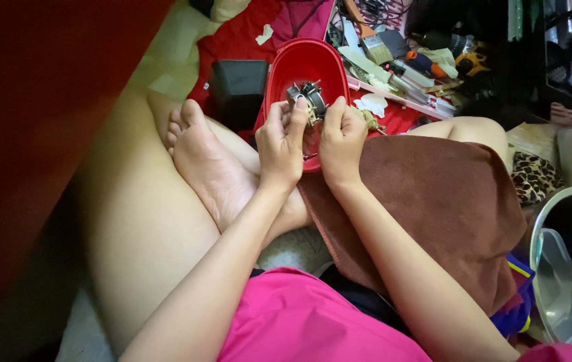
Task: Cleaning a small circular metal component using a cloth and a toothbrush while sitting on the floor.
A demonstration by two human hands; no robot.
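I sit cross-legged on the floor. Both hands meet over a red plastic tub [299,64] in front of my legs. My left hand [280,144] and my right hand [341,137] together grip a small grey metal part [309,99] that looks like a little motor with wire ends sticking out. The fingertips of each hand pinch it from either side, just above the tub's inside. A thin metal pin pokes out below my hands.
A brown towel [433,201] covers my right leg. A tray of tools and brushes [406,64] lies beyond the tub. A black box [237,87] stands left of the tub. A clear plastic container [560,288] sits at the right.
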